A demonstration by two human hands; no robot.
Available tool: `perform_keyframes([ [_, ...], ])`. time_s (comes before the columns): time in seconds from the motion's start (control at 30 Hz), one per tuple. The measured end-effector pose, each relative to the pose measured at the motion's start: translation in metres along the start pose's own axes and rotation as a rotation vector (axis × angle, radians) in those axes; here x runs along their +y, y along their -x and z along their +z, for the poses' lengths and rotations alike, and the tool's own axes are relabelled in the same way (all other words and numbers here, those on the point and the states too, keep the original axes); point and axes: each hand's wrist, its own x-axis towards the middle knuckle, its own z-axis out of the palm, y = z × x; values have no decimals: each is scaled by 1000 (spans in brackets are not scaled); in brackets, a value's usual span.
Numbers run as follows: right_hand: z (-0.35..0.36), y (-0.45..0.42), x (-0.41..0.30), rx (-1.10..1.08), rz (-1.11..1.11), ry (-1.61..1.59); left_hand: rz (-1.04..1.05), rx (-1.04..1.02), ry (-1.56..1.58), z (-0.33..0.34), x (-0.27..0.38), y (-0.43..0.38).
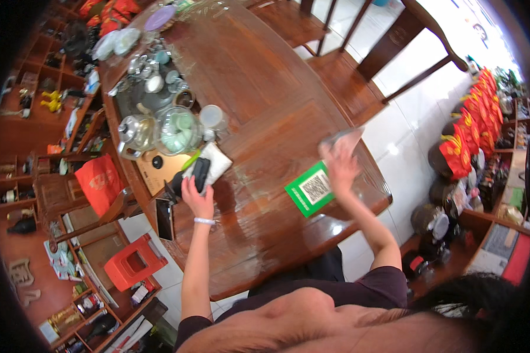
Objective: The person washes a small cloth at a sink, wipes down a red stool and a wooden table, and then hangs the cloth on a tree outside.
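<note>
My left hand (198, 199) is on a black object (200, 170), possibly a case, at the left part of the wooden table (265, 229). Beside it lie a white tissue pack (218, 163) and a bright green object (191, 160). A dark-screened phone (164, 219) lies by the table's left edge. My right hand (342, 170) is spread over a blurred, clear and pinkish flat thing (350, 140), perhaps a cloth or packet; its grip is unclear. Just left of that hand, a green card with a printed code (310, 189) lies flat on the table.
A glass teapot (137, 132), a clear bowl of pale green cups (178, 131) and a lidded plastic container (213, 118) stand at the table's left. Wooden chairs (349, 84) line the far side. A red plastic stool (134, 262) stands on the floor at left.
</note>
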Motion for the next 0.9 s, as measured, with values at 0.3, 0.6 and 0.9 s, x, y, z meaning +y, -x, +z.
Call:
perform_keyframes([
  [0.3,-63,130,-141,-183,-705,-1031,-56,-32,364,-20,57,73],
  [0.6,-16,89,113,-98,223,-102,-303,-106,616,-35,6,169],
  [0.9,-83,195,-73,-5,-102,-359,-559,39,721,-117,-31,341],
])
